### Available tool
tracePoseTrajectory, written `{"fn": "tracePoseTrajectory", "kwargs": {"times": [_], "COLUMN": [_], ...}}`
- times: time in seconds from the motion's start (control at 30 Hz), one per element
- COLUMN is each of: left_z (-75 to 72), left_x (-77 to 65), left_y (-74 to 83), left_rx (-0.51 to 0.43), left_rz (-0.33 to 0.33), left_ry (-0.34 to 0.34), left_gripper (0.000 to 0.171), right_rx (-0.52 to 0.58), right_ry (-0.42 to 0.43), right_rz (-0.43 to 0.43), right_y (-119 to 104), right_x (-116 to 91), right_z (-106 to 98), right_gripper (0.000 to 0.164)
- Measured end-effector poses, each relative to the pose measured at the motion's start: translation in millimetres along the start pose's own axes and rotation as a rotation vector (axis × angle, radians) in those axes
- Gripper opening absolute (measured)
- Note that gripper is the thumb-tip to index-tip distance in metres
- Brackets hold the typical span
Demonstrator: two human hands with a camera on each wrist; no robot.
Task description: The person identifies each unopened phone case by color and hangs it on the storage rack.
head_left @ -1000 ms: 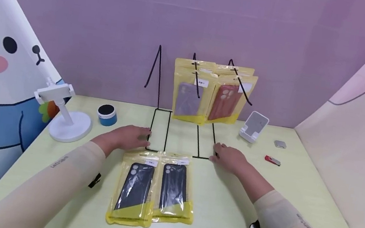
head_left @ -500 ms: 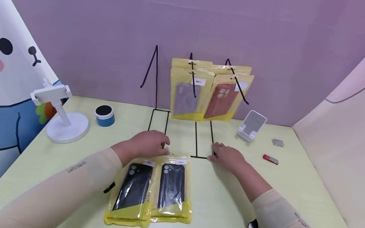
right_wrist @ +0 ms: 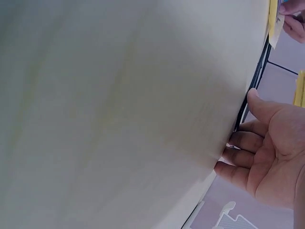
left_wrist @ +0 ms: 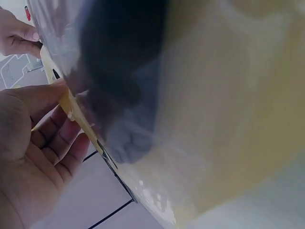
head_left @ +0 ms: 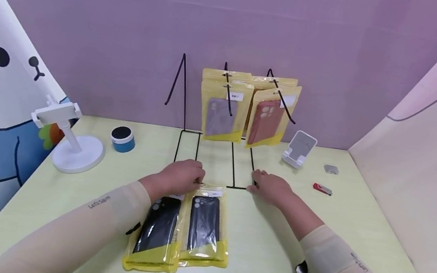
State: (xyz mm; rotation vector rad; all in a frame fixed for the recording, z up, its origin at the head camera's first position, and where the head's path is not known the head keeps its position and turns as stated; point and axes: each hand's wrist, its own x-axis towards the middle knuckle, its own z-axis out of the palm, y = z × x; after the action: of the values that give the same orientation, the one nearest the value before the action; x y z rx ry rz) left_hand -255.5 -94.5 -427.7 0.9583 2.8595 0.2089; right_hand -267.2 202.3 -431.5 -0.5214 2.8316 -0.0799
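Two yellow-edged clear pouches, each with a black phone case, lie side by side on the table: the left pouch (head_left: 159,231) and the right pouch (head_left: 205,228). My left hand (head_left: 181,178) pinches the top edge of a pouch between thumb and fingers, seemingly the right one at its upper left corner; the left pouch's top is partly hidden under this hand. My right hand (head_left: 272,188) holds the front right corner of the black wire display rack (head_left: 232,164), its thumb (right_wrist: 255,98) against the base wire. Pouches with purple (head_left: 221,116) and red (head_left: 267,120) cases hang from two rack hooks.
The rack's left hook (head_left: 175,79) bears nothing. A white phone stand (head_left: 77,154) and a blue jar with a black top (head_left: 122,139) stand left. On the right are a small white phone holder (head_left: 299,150), a silver piece (head_left: 331,169) and a red USB stick (head_left: 322,189).
My left hand has left the rack base's left side, moved right, and now pinches a pouch's top edge. My right hand stays at the rack's corner. The head view has shifted slightly.
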Motion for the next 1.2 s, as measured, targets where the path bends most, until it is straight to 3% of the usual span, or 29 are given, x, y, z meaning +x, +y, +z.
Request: {"fn": "tracePoseTrajectory", "kwargs": {"times": [0.13,0.33,0.5,0.63,0.73,0.87,1.03,1.2], "left_z": [-1.8,-16.5,-37.9,-57.6,-72.2,-93.6,-114.9,-125.9], "left_x": [1.0,0.8,-2.8,-17.1,-31.7,-53.6,-77.9,-92.9], "left_y": [2.1,9.3,18.1,23.5,26.6,29.7,25.4,13.6], "left_rx": [-0.038,-0.22,-0.375,-0.509,-0.553,-0.54,-0.461,-0.346], "left_rz": [0.019,0.024,0.057,0.082,0.102,0.139,0.152,0.105], "left_ry": [0.012,0.01,0.089,0.159,0.237,0.405,0.627,0.771], "left_gripper": [0.014,0.015,0.01,0.005,0.004,0.004,0.006,0.006], "right_rx": [0.0,-0.006,-0.011,0.002,-0.005,-0.012,0.007,0.018], "right_ry": [0.0,0.012,-0.007,-0.032,-0.021,0.014,0.005,-0.017], "right_rz": [-0.005,-0.013,-0.007,0.004,-0.004,-0.026,-0.009,0.003], "right_y": [0,0,-1,-2,-3,-4,-3,-3], "right_x": [0,0,-1,-1,-2,-3,-3,-2], "right_z": [0,-1,-2,-4,-4,-6,-5,-4], "right_gripper": [0.058,0.055,0.056,0.063,0.059,0.049,0.05,0.055]}}
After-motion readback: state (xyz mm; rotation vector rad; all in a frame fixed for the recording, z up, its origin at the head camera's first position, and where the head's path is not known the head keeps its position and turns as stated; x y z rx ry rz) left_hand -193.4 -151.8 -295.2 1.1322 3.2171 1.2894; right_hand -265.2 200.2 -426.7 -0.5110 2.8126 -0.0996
